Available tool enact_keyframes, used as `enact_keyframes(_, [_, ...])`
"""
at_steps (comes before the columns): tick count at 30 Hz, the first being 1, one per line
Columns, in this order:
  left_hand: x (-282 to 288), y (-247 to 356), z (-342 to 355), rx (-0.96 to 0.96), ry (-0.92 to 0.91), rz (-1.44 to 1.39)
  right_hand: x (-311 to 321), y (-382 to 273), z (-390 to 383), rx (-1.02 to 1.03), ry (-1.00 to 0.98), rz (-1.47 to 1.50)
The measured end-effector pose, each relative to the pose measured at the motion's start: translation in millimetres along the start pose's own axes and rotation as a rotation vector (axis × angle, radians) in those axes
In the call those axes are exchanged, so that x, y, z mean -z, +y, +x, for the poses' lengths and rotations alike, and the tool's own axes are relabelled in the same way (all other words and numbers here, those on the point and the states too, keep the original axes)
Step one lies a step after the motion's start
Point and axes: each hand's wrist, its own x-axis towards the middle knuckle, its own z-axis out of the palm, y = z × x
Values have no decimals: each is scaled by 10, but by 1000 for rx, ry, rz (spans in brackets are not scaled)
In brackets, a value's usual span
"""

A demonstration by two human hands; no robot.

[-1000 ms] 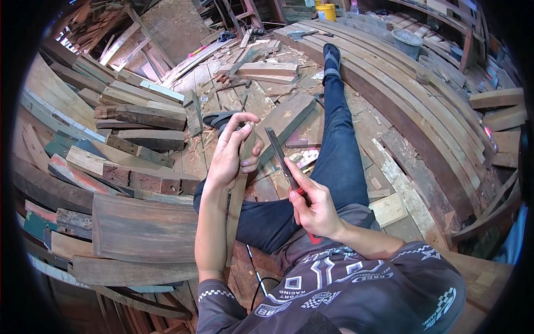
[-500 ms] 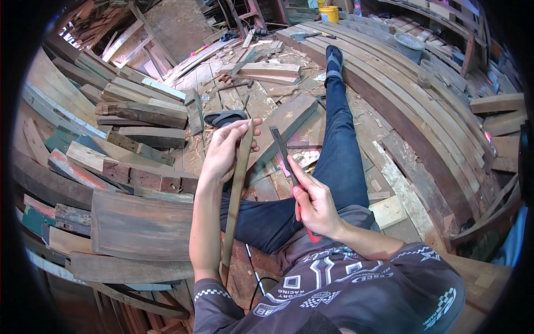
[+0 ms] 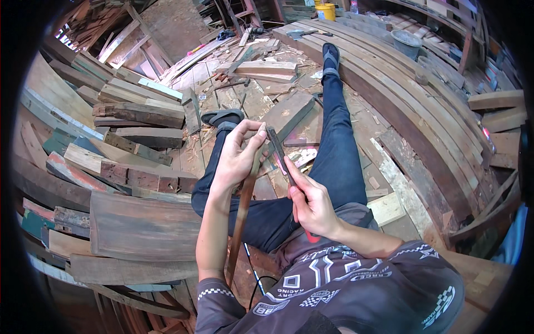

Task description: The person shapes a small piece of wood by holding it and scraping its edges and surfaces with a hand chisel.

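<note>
My left hand is closed round the upper part of a long, thin wooden strip, which runs down along my forearm. My right hand grips a chisel with a red handle, its dark blade pointing up and away from me. The tip of the blade is close beside my left fingertips and the top end of the strip. Whether blade and wood touch cannot be made out. Behind my hands lies a thick wooden block on the floor.
Stacked beams and offcuts fill the left side. Long planks lie side by side at the right, bearing a grey bucket. A yellow bucket stands at the far end. Wood shavings and a hammer-like tool lie on the floor ahead.
My left hand has moved right with the wooden strip, bringing its top end close to the chisel tip. The chisel has shifted slightly left. My left leg has shifted outward to the left.
</note>
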Motion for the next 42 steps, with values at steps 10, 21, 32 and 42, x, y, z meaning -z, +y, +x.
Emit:
enact_keyframes(10, [-158,-9,-102,-145,92,225,34,-31,-6,28,14,-35])
enact_keyframes(21, [-200,10,-136,-79,129,4,76,-100,-34,-96,-38,24])
enact_keyframes(32, [-190,27,-164,-122,147,99,21,-108,-83,-116,-43,117])
enact_keyframes(42, [-166,3,-156,-174,171,229,-41,1,-95,12,3,129])
